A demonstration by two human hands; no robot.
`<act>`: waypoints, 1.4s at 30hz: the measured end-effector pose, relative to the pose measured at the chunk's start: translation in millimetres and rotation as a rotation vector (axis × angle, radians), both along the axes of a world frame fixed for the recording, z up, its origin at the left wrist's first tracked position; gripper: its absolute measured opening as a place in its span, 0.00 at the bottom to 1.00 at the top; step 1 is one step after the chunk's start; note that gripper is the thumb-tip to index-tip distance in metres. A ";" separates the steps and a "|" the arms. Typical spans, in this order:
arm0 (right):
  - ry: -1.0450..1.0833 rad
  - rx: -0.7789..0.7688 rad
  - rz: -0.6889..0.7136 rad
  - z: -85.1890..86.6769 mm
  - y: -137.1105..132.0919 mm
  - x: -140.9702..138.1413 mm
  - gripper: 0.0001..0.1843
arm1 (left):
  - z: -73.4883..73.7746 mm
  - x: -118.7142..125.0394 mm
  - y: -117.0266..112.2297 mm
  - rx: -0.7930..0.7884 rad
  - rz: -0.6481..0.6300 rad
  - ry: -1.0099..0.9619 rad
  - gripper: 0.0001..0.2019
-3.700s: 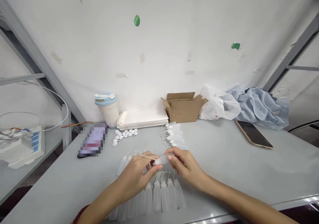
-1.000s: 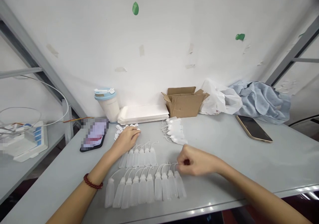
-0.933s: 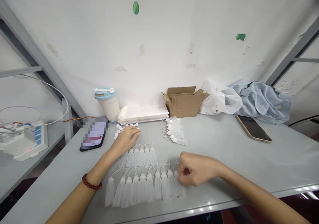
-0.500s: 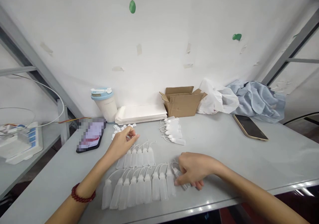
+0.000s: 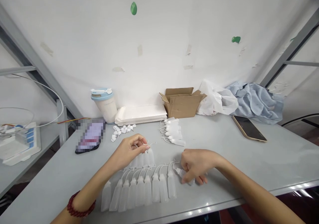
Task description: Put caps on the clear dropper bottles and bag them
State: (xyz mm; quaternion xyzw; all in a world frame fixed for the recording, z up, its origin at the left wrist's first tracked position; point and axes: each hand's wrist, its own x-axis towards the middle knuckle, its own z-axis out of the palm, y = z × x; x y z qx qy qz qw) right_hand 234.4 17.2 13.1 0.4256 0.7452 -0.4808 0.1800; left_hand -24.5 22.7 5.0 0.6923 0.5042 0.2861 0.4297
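Observation:
My left hand [image 5: 132, 149] is closed in a pinch above the back row of small squeeze bottles [image 5: 147, 158]. What sits between its fingertips is too small to make out. Curled over a translucent squeeze bottle [image 5: 179, 171] at the right end of the front row is my right hand [image 5: 199, 164], covering most of that bottle. The front row of squeeze bottles [image 5: 141, 189] lies side by side, each with a thin looped strap at its neck. Small white caps [image 5: 122, 131] are scattered behind my left hand.
More squeeze bottles [image 5: 173, 131] lie stacked before an open cardboard box [image 5: 183, 104]. White envelopes [image 5: 142, 113], a lidded cup [image 5: 106, 107], a plastic bag [image 5: 214, 99] and blue cloth [image 5: 256, 101] line the back. Phones lie at left [image 5: 92, 136] and right [image 5: 249, 128].
My left hand has moved right and toward me, from the white caps to above the back bottles. My right hand has shifted slightly right with the bottle beneath it.

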 end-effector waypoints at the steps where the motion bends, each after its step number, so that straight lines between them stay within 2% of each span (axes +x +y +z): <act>1: 0.024 -0.012 -0.009 1.1 0.5 1.0 0.16 | 0.6 0.6 -0.6 -0.021 -0.012 -0.018 0.11; 6: 0.356 -0.051 -0.138 3.6 2.0 2.4 0.10 | 7.2 6.6 -8.3 -0.150 -0.079 -0.105 0.08; 9: 0.603 -0.053 -0.203 -2.9 1.1 -4.7 0.10 | 7.2 11.2 -14.1 -0.249 -0.191 -0.100 0.08; 11: 0.692 -0.053 -0.241 -9.2 -0.6 -11.6 0.09 | 4.0 14.5 -16.9 -0.291 -0.240 -0.110 0.09; 14: 0.731 -0.042 -0.280 -16.1 -3.8 -20.3 0.07 | -0.8 19.6 -19.0 -0.293 -0.174 -0.195 0.10; 17: 0.736 -0.030 -0.304 -18.5 -6.2 -24.3 0.06 | -0.8 23.1 -19.9 -0.217 -0.106 -0.260 0.10; 22: 0.735 -0.043 -0.273 -18.5 -6.4 -22.6 0.10 | 2.3 25.0 -22.1 -0.179 -0.138 -0.269 0.09; 27: 0.702 -0.049 -0.213 -17.4 -6.3 -20.2 0.10 | 1.9 25.9 -23.0 -0.188 -0.174 -0.187 0.07; 29: 0.721 -0.038 -0.264 -17.7 -7.1 -21.2 0.10 | 2.3 25.5 -22.7 -0.204 -0.178 -0.173 0.07; 34: 0.886 -0.010 -0.476 -21.5 -8.9 -26.4 0.20 | 1.7 23.0 -20.3 -0.176 -0.102 -0.223 0.09; 39: 0.943 -0.067 -0.495 -24.8 -8.4 -28.5 0.20 | 0.1 22.4 -20.4 -0.061 -0.065 -0.186 0.10; 42: 0.951 -0.084 -0.489 -25.4 -9.1 -28.7 0.21 | 2.1 22.1 -21.2 -0.060 -0.077 -0.173 0.10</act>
